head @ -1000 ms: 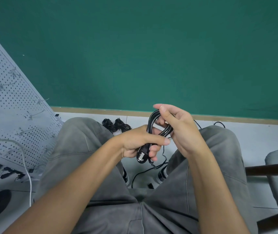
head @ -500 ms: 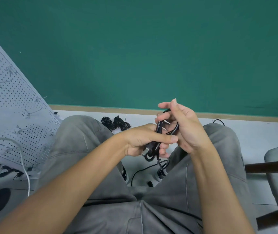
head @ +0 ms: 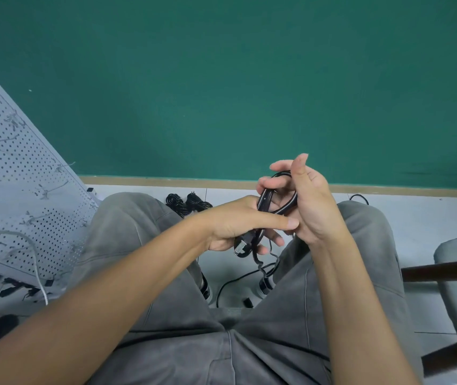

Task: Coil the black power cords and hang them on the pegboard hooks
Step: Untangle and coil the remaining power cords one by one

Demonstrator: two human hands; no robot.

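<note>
Coiling half done. Left hand [head: 238, 226] gripped the cord [head: 266, 201] loops and plug above the lap; right hand [head: 305, 198] held the loop's top, fingers curled. Tail trailed to floor. Two coils [head: 187, 202] lay unhung; pegboard [head: 13, 184] hooks looked bare.

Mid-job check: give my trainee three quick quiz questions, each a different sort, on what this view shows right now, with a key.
1. True or false: the power cord already hangs on the pegboard.
2. Which hand grips the coil near its plug? A) left hand B) right hand
3. Fill in: two coiled cords lie on the ___ beyond the knees.

Key: 1 false; 2 A; 3 floor.
</note>
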